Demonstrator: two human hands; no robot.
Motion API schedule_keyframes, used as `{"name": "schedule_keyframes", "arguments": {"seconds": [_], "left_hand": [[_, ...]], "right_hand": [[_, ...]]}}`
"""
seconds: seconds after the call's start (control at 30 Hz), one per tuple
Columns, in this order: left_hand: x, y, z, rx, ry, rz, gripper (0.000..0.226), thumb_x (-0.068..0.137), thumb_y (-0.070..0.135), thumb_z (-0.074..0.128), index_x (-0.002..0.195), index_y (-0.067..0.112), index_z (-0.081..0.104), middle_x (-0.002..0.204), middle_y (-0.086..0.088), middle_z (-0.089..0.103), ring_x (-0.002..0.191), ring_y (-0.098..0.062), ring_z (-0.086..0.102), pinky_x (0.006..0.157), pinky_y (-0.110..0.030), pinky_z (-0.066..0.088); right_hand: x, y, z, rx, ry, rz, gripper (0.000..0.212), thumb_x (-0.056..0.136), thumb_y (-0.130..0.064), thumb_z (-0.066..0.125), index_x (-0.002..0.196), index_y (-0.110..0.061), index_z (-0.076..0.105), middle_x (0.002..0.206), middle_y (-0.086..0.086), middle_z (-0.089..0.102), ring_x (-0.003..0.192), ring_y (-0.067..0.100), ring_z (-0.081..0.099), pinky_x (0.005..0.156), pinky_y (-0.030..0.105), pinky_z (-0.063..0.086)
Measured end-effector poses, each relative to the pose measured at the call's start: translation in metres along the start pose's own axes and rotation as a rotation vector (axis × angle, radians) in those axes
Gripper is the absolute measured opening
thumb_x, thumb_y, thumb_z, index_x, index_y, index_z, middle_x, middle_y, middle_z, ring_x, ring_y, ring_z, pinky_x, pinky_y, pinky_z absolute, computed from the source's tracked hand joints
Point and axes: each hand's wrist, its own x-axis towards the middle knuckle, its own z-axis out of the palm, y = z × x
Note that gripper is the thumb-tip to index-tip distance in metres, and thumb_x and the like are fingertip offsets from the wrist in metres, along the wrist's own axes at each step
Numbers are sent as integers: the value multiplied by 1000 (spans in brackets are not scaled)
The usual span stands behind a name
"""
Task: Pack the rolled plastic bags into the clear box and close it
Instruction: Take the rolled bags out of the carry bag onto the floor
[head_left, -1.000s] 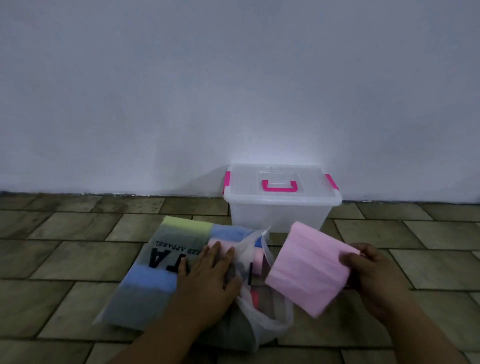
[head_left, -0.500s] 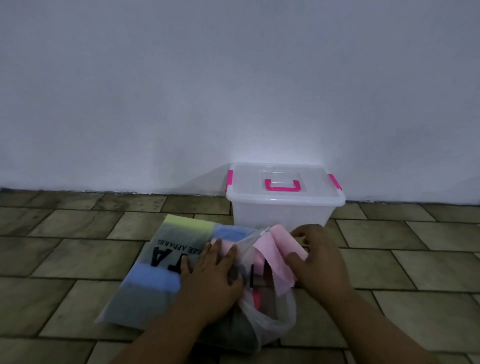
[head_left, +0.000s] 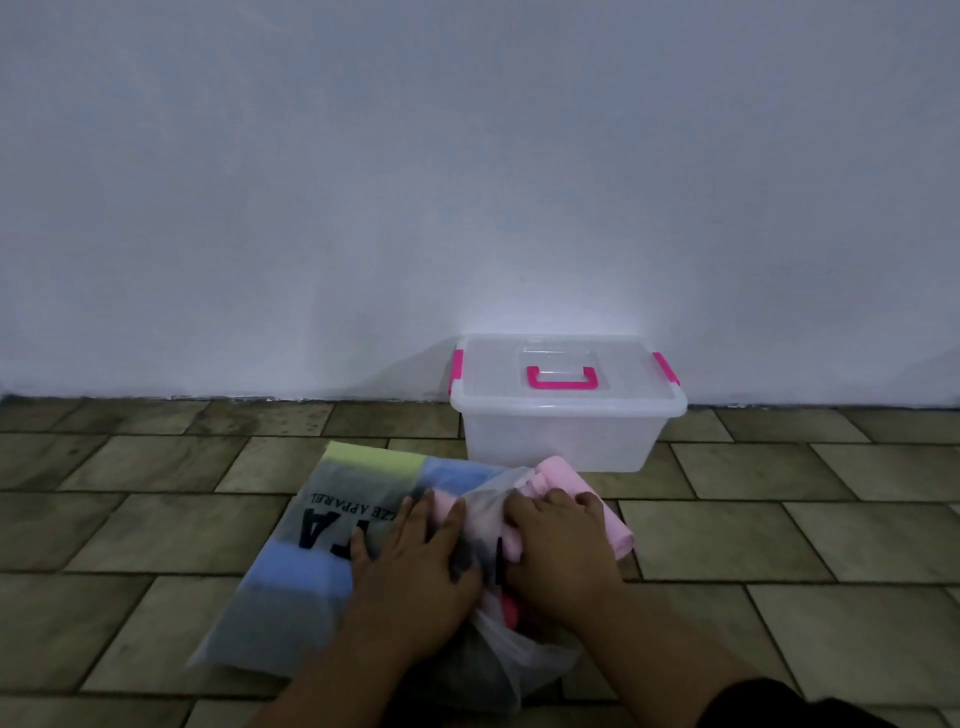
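A pile of plastic bags lies on the tiled floor in front of me: a large frosted bag (head_left: 311, 525) with yellow, blue and grey blocks and black lettering, a crumpled clear bag (head_left: 519, 660), and a pink bag (head_left: 576, 493). My left hand (head_left: 415, 577) presses flat on the pile with its fingers spread. My right hand (head_left: 561, 551) lies on the pink bag, fingers curled over its folded part. Behind the pile stands the clear box (head_left: 561, 436) with its lid on, pink handle (head_left: 562, 378) and pink side latches.
The box stands against a plain white wall (head_left: 467, 182). Brown floor tiles (head_left: 779, 519) spread to both sides of the pile.
My right hand brought the pink bag from the air at the right down onto the pile and now lies on it, partly folded up. My left hand stayed on the pile.
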Motion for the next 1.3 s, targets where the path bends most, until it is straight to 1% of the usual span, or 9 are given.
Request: {"name": "schedule_keyframes", "arguments": {"seconds": [0.07,0.23,0.37,0.43,0.6,0.8,0.9,1.0,1.3], "left_hand": [[-1,-1,0,-14,5,-4,69,91,65,25,149,42,-5,161,4,-12,147,-18,-12,113,-58,-11],[-1,1,6,41,23,-14,65,92,64,22,148,45,-6,161,4,-13,147,-18,-14,112,-58,-12],[1,3,8,69,17,-27,66,92,63,21,149,43,-6,161,4,-13,147,-19,-14,112,-60,-11],[0,3,6,78,16,-20,65,93,62,20,149,42,-6,160,4,-14,147,-19,-14,113,-60,-10],[-3,1,3,54,5,14,68,88,65,15,148,43,-6,161,6,-12,147,-18,-14,112,-60,-10],[-3,0,-5,30,-40,38,68,93,58,33,149,41,-2,161,7,-8,148,-20,-10,112,-66,-6],[-6,12,-9,-19,-94,27,88,81,76,37,149,40,-5,161,6,-7,148,-23,-8,109,-66,-7],[-10,14,-14,-43,-155,0,97,79,71,48,149,37,-9,161,5,-10,148,-24,-9,111,-66,-4],[-29,-1,-14,-20,-100,11,82,89,54,47,150,37,-6,161,5,-9,148,-18,-9,115,-61,-3]], "right_hand": [[-14,9,-11,138,74,-12,41,75,-52,61,111,-35,53,106,-17,58,104,6,50,108,40,29],[-49,57,-45,675,324,186,24,71,-17,77,88,-27,62,81,-12,64,70,-1,59,54,11,43],[-45,106,-33,1090,528,581,22,75,-14,74,80,-28,58,87,4,65,84,29,65,71,51,57],[-35,111,-20,1030,561,693,24,73,-16,75,80,-26,55,83,5,62,81,34,64,73,54,56],[-28,87,11,708,363,585,24,77,-19,72,87,-20,50,82,2,61,67,11,55,52,27,42],[-28,87,-9,247,149,489,44,72,-50,69,103,-25,52,100,-3,58,87,18,57,78,37,51],[-39,55,-33,345,266,221,35,71,-37,75,100,-27,57,97,-9,53,87,10,55,71,25,46],[-50,11,-36,455,-169,36,23,79,-35,70,98,-32,58,97,-14,58,89,2,56,75,18,49],[-39,-11,-6,627,-334,22,38,82,-26,68,117,-26,53,113,-3,61,99,12,57,88,29,47]]}}
